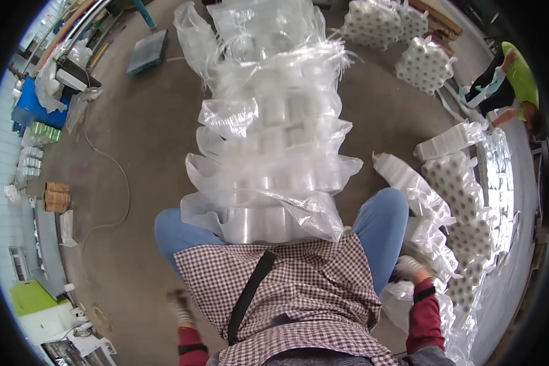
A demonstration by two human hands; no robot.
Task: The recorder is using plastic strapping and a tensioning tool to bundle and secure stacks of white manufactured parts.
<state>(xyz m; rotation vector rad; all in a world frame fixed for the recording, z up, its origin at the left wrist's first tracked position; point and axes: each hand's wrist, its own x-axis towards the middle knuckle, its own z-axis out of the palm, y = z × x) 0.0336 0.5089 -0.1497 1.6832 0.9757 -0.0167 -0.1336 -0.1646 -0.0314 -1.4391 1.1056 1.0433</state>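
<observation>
Between my knees stands a long row of clear plastic bags (268,171) packed with whitish rolls or cups, their loose film flaring at the sides. My left hand (182,308), in a pale glove, hangs low beside my checked apron, apart from the bags and smeared by motion. My right hand (409,267), also gloved, is outside my right knee, close to a film-wrapped pack (433,238) on the right. Its fingers are partly hidden, so I cannot tell whether they grip the film.
Stacked wrapped packs with round ends (470,238) line the right side. More packs (372,24) lie at the far right, near a person in a bright green shirt (520,73). A cable (128,189) crosses the floor at left, near brown rolls (57,197) and a flat platform (147,52).
</observation>
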